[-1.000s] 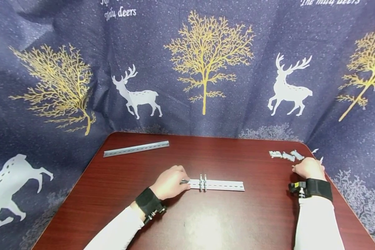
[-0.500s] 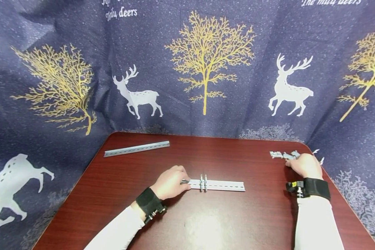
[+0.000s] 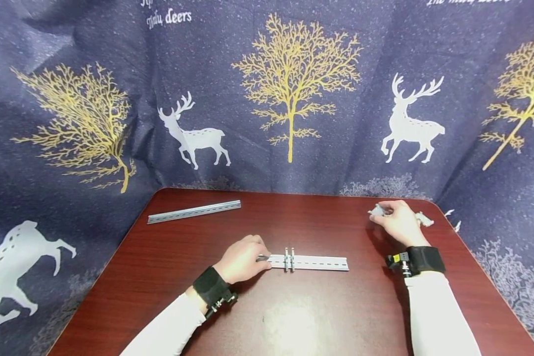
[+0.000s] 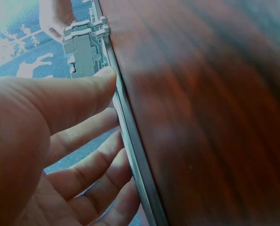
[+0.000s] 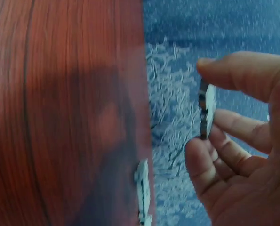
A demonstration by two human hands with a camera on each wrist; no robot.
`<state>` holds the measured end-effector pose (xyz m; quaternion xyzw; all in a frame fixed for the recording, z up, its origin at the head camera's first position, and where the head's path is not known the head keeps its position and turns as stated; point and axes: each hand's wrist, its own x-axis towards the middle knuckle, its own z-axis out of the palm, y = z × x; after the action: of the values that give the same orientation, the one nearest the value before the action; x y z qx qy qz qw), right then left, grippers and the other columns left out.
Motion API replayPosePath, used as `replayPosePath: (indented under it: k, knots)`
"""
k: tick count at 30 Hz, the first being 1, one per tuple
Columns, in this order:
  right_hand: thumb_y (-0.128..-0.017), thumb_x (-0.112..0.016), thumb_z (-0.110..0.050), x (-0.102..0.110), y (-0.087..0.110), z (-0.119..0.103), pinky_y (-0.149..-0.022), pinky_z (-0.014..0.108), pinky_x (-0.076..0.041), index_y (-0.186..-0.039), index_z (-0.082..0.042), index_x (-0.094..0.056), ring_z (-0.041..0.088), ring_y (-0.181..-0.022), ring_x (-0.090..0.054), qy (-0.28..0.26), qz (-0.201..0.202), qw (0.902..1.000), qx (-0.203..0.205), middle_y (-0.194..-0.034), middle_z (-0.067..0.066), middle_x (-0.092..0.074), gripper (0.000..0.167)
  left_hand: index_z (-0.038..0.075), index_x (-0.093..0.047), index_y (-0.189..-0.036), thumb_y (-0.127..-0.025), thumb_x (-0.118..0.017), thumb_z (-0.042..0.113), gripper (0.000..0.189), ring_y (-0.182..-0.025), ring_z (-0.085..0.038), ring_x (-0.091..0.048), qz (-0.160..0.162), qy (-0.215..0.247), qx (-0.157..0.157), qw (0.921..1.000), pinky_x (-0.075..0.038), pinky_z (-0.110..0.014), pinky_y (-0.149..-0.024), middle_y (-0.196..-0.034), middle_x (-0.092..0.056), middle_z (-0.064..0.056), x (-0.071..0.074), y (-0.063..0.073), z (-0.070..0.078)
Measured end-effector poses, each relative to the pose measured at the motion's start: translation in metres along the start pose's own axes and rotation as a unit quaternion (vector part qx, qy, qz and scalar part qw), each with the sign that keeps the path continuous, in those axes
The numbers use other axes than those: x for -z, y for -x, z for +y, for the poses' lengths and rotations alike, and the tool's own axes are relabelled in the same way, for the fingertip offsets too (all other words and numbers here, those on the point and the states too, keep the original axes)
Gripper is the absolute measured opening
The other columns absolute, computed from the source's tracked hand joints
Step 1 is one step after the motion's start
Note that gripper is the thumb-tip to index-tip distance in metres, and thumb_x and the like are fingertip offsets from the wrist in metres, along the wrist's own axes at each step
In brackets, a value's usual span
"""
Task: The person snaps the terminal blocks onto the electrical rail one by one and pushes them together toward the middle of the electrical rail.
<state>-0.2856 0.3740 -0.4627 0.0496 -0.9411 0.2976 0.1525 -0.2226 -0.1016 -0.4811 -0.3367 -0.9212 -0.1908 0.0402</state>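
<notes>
My left hand (image 3: 244, 259) holds the left end of a slotted metal DIN rail (image 3: 320, 263) lying on the table. In the left wrist view, its thumb and fingers pinch the rail's edges (image 4: 126, 127). Two narrow terminal blocks (image 3: 289, 260) sit side by side across the rail, just right of that hand; they look grey in the left wrist view. My right hand (image 3: 400, 222), over the table's back right, pinches a thin pale grey terminal block (image 5: 208, 110) between thumb and fingers. That block shows edge-on in the right wrist view.
More loose terminal blocks (image 3: 424, 219) lie at the back right, partly hidden behind the right hand. A second DIN rail (image 3: 195, 211) lies at the back left of the brown table (image 3: 338, 311). A printed cloth (image 3: 258, 178) hangs behind the table.
My right hand has picked up a terminal block from the loose ones at the right and moved left with it. The left hand stays on the rail.
</notes>
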Motion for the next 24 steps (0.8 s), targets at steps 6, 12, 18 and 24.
replayPosePath:
  k: [6, 12, 18, 24]
  knots:
    - [-0.094, -0.088, -0.019, -0.011, -0.002, -0.020, -0.090, 0.053, -0.053, -0.135, 0.009, -0.071, 0.043, -0.104, -0.071, -0.007, 0.005, 0.9998, 0.018, -0.123, 0.028, -0.064, 0.052, 0.015, -0.088, -0.105, -0.095, -0.090, 0.026, 0.014, -0.088, -0.017, -0.059, 0.002, 0.001, 0.000, 1.0000, -0.051, -0.035, -0.073, -0.096, -0.067, 0.000, 0.001, 0.000, 0.000]
    - [-0.093, -0.089, -0.017, -0.020, -0.002, -0.035, -0.081, 0.044, -0.054, -0.135, 0.006, -0.072, 0.036, -0.095, -0.071, -0.023, 0.002, 0.9989, 0.040, -0.120, 0.023, -0.065, 0.051, 0.017, -0.088, -0.105, -0.094, -0.090, 0.028, 0.015, -0.088, -0.017, -0.060, 0.005, -0.002, -0.002, 1.0000, -0.052, -0.035, -0.074, -0.095, -0.067, 0.002, -0.001, 0.000, -0.001]
    - [-0.092, -0.090, -0.016, -0.028, -0.001, -0.051, -0.076, 0.033, -0.051, -0.134, 0.002, -0.073, 0.026, -0.090, -0.067, -0.041, -0.001, 0.9973, 0.061, -0.118, 0.015, -0.065, 0.049, 0.018, -0.088, -0.107, -0.096, -0.089, 0.029, 0.016, -0.090, -0.016, -0.060, -0.004, 0.002, 0.004, 1.0000, -0.053, -0.034, -0.076, -0.097, -0.067, 0.004, -0.002, 0.000, -0.002]
    - [-0.090, -0.092, -0.012, -0.037, 0.000, -0.072, -0.079, 0.033, -0.049, -0.132, 0.001, -0.075, 0.024, -0.091, -0.064, -0.051, 0.000, 0.9940, 0.097, -0.119, 0.013, -0.067, 0.048, 0.017, -0.088, -0.106, -0.095, -0.090, 0.027, 0.015, -0.092, -0.016, -0.061, -0.001, 0.012, 0.007, 0.9999, -0.054, -0.036, -0.078, -0.098, -0.068, 0.004, 0.000, 0.001, -0.002]
